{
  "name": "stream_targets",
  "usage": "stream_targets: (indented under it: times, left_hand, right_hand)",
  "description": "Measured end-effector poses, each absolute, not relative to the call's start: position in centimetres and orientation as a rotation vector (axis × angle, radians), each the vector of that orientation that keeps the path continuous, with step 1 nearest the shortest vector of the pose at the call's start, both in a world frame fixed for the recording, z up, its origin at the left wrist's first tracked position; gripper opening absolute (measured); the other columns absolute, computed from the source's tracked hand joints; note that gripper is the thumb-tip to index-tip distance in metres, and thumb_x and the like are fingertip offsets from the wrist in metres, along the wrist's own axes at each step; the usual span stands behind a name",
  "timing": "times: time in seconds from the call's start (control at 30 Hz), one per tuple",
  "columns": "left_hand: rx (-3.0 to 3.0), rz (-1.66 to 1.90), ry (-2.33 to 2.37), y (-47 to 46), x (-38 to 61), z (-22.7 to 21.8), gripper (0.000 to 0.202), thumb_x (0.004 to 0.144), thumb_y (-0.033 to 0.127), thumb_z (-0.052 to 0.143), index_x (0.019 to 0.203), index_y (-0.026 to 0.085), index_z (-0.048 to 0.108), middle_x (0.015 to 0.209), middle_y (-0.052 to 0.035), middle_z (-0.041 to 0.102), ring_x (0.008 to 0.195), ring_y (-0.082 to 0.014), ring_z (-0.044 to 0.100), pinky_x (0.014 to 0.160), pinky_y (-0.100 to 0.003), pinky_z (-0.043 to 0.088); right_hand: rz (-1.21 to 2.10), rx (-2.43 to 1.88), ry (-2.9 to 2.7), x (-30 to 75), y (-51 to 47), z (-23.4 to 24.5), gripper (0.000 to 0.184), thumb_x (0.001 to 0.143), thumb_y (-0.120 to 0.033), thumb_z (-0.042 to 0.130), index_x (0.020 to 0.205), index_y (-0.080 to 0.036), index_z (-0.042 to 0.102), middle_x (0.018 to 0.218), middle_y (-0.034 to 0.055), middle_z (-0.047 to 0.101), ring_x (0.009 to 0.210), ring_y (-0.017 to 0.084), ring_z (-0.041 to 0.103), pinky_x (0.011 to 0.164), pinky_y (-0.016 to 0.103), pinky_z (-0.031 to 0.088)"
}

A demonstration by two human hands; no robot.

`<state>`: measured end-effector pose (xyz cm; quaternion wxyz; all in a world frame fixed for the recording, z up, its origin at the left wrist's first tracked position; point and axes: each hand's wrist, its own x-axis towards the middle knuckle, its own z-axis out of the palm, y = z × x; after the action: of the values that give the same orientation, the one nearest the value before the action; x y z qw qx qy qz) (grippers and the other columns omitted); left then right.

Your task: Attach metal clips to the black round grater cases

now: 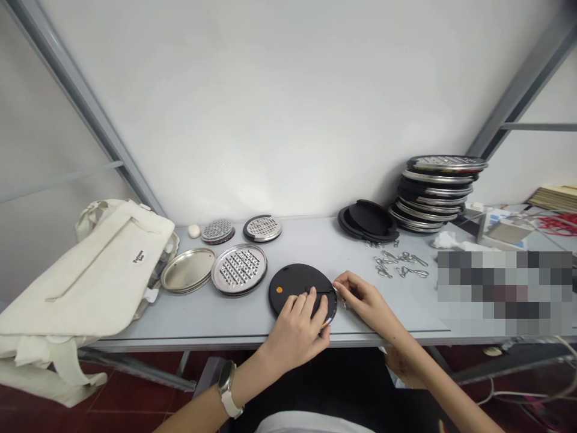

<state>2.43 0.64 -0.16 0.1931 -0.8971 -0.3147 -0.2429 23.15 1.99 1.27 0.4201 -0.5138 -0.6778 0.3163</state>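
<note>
A round black plastic disc (293, 279) with an orange dot lies near the table's front edge. My left hand (300, 325) rests on it with the fingers stretched over its top and the thumb by the near rim. At the disc's right edge, my right hand (365, 297) is closed in a pinch on a small metal clasp (345, 305), mostly hidden by the fingers. Left of the disc are a round metal grater plate (240, 269) and plain metal lids (188, 269). Several loose metal clasps (401, 264) lie to the right.
A tall stack of round graters (433, 195) and black round trays (367, 219) stand at the back right. Smaller graters (264, 228) and a white egg-shaped object (193, 231) sit against the wall. A cream bag (94, 270) covers the left end of the table (198, 316).
</note>
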Motion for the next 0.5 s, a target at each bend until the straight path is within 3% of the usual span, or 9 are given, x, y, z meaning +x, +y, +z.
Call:
stream_targets:
  times: [0.3, 0.5]
  left_hand:
    - [-2.514, -0.675, -0.890, 0.59, 2.45, -0.12, 0.047, 0.088, 0.031, 0.050, 0.131, 0.012, 0.053, 0.129, -0.0179, 0.055, 0.103, -0.0260, 0.055, 0.092, -0.037, 0.040]
    - [-2.516, -0.669, -0.887, 0.58, 2.43, -0.12, 0.047, 0.088, 0.031, 0.049, 0.131, 0.011, 0.053, 0.129, -0.0178, 0.055, 0.103, -0.0261, 0.055, 0.092, -0.037, 0.041]
  right_hand:
    - [0.948, -1.180, -1.558, 23.30, 2.32, 1.15, 0.028, 0.097, -0.045, 0.045, 0.080, -0.022, 0.046, 0.067, -0.0010, 0.060, 0.065, 0.015, 0.055, 0.068, 0.027, 0.042]
    - [0.990, -1.201, -1.546, 23.30, 2.40, 1.12, 0.026, 0.094, -0.045, 0.049, 0.083, -0.022, 0.049, 0.058, -0.0047, 0.054, 0.056, 0.013, 0.048, 0.060, 0.026, 0.038]
